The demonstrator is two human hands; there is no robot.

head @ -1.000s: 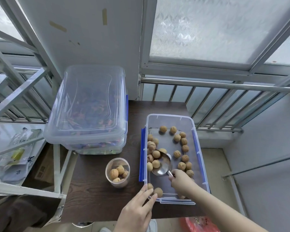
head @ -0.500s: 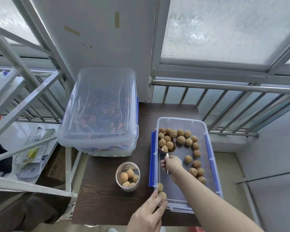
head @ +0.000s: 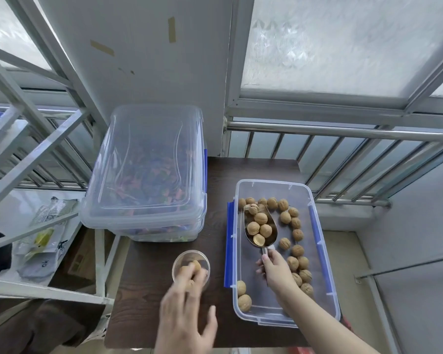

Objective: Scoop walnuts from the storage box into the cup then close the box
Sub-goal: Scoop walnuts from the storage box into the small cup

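The right hand pinches the handle of the metal scoop, loaded with walnuts above the open storage box on the desk. Round, hard nuts roll easily; keep it level. The left hand is spread near the cup.

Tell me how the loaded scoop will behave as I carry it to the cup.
The walnuts are round and piled in a shallow, open-fronted scoop, so they would probably roll out if it tips forward. The right hand grips only the short handle, so it may feel front-heavy. The smooth metal likely offers little grip.
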